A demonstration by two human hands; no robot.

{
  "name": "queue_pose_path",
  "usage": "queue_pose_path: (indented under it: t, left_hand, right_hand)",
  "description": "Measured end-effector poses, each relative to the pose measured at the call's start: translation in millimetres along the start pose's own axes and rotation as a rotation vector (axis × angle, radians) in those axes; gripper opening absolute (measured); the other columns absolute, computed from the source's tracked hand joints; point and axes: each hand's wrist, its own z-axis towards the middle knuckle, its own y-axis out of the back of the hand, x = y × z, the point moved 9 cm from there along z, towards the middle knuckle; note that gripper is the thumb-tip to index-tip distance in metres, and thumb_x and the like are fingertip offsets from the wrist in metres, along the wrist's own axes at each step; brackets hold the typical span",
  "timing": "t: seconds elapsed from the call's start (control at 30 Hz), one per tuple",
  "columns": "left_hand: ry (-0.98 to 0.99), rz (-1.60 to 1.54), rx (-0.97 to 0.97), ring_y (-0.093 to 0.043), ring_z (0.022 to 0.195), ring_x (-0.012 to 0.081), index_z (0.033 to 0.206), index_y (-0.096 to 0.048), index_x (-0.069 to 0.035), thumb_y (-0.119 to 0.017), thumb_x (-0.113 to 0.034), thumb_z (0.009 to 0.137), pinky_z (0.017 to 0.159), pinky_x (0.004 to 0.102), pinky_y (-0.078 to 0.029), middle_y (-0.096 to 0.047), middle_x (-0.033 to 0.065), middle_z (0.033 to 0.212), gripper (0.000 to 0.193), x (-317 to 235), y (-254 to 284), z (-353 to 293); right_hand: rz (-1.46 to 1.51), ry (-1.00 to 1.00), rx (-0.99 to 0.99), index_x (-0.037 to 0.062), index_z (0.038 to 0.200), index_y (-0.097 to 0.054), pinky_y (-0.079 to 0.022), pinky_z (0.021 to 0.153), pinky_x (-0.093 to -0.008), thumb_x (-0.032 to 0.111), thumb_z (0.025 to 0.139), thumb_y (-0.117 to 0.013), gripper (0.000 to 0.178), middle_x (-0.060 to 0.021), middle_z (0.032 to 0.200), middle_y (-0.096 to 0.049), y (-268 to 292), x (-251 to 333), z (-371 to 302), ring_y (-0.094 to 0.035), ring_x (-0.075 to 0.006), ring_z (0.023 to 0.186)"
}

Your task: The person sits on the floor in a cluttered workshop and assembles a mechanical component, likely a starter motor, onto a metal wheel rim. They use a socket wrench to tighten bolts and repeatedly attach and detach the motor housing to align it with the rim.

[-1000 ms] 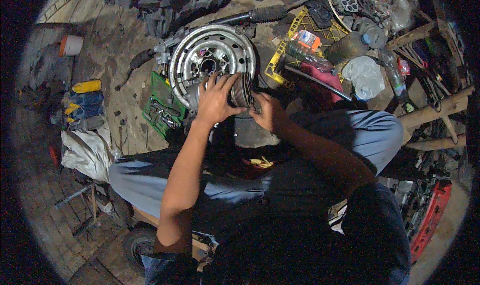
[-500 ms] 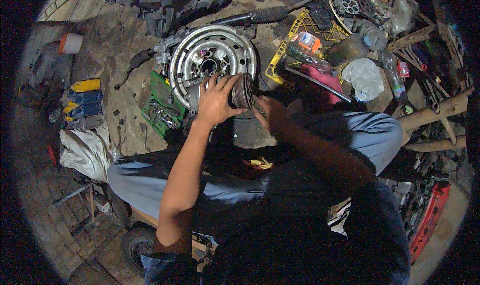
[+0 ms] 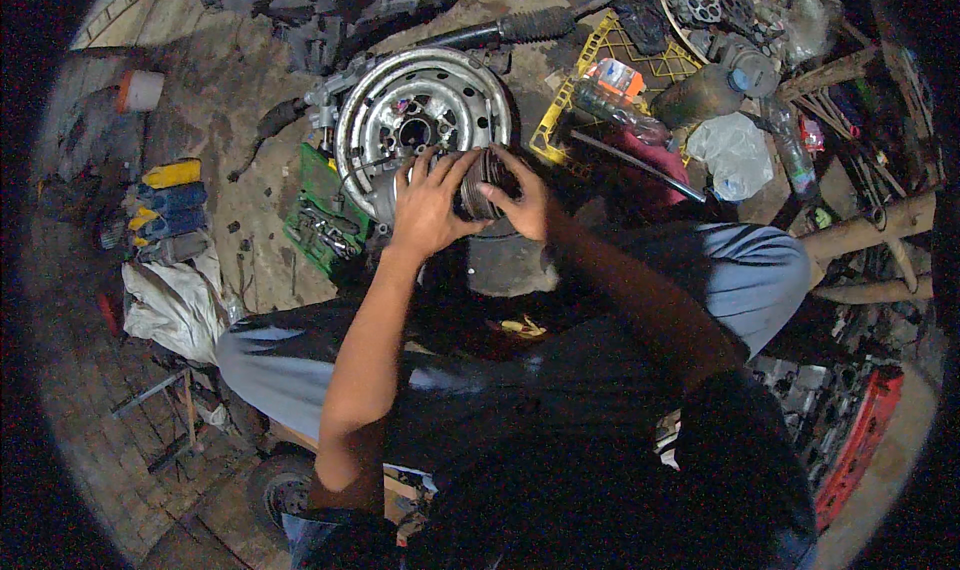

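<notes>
A metal machine part with a ribbed belt pulley (image 3: 478, 192) is held up at the near edge of a silver steel wheel rim (image 3: 352, 135). My left hand (image 3: 432, 202) lies over the body of this part, its fingers bent around the top and the thumb toward the pulley. My right hand (image 3: 524, 202) grips the pulley's right end, fingers at the far side and thumb across the near face. Most of the part's body is hidden under my left hand. Just left of the rim is an open green tool case (image 3: 312, 185) with sockets in it.
A yellow plastic crate (image 3: 552, 130) stands right of the rim, near plastic bottles, a white plastic bag (image 3: 735, 158) and a basin of metal parts (image 3: 668, 8). A steering rack (image 3: 470, 36) lies behind the rim. White sacking (image 3: 170, 310) is at left, a red-edged engine part (image 3: 862, 445) at right.
My right hand has moved up from the pulley's lower right side and now wraps its right end, thumb in front. My left hand stays on the part.
</notes>
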Motion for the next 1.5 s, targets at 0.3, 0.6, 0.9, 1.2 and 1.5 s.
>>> queue_pose_path:
  t: [0.3,0.6,0.9,1.2,1.5]
  left_hand:
    - [-0.017,-0.005,-0.015,-0.043,0.133,0.0345,0.144,-0.045,-0.024,-0.086,-0.052,0.056,0.107,0.0591,-0.031,-0.055,0.0057,0.136,0.102,-1.8,4.0,0.8]
    - [-0.03,-0.004,-0.036,-0.044,0.132,0.0344,0.145,-0.045,-0.024,-0.087,-0.051,0.055,0.106,0.0574,-0.032,-0.057,0.0058,0.134,0.103,-4.1,8.9,2.0]
    - [-0.014,0.0,-0.012,-0.043,0.133,0.0342,0.146,-0.043,-0.026,-0.087,-0.051,0.055,0.107,0.0585,-0.032,-0.056,0.0051,0.135,0.104,0.2,0.9,1.8]
    - [-0.027,0.012,-0.008,-0.042,0.134,0.0332,0.146,-0.043,-0.026,-0.086,-0.054,0.055,0.108,0.0587,-0.031,-0.055,0.0038,0.136,0.105,-5.1,1.7,5.5]
    - [-0.016,0.022,0.0,-0.043,0.133,0.033,0.146,-0.043,-0.025,-0.087,-0.052,0.053,0.109,0.0574,-0.03,-0.055,0.0045,0.136,0.106,-3.4,-0.6,4.3]
  right_hand:
    - [0.156,-0.18,0.063,-0.0041,0.137,-0.051,-0.041,0.106,-0.0352,0.018,0.091,-0.069,0.054,-0.0212,0.13,-0.061,1.0,-6.8,3.0,-0.057,-0.0228,0.122]
    - [0.086,0.028,-0.05,0.0014,0.135,-0.055,-0.042,0.105,-0.04,0.023,0.083,-0.075,0.06,-0.0199,0.125,-0.062,1.9,-10.1,1.8,-0.057,-0.0308,0.121]
    - [0.296,-0.237,0.117,0.0021,0.123,-0.062,-0.045,0.102,-0.0389,0.036,0.101,-0.049,0.043,-0.0166,0.117,-0.067,3.5,-17.5,13.1,-0.064,-0.0276,0.111]
    - [0.008,-0.553,0.193,-0.0007,0.114,-0.069,-0.041,0.104,-0.0372,0.053,0.105,-0.025,0.07,-0.0163,0.11,-0.071,19.1,-64.3,20.2,-0.063,-0.025,0.108]
    - [0.09,-0.44,0.19,-0.0037,0.101,-0.071,-0.047,0.096,-0.038,0.064,0.098,-0.038,0.075,-0.0206,0.098,-0.071,14.7,-38.8,28.9,-0.067,-0.0283,0.099]
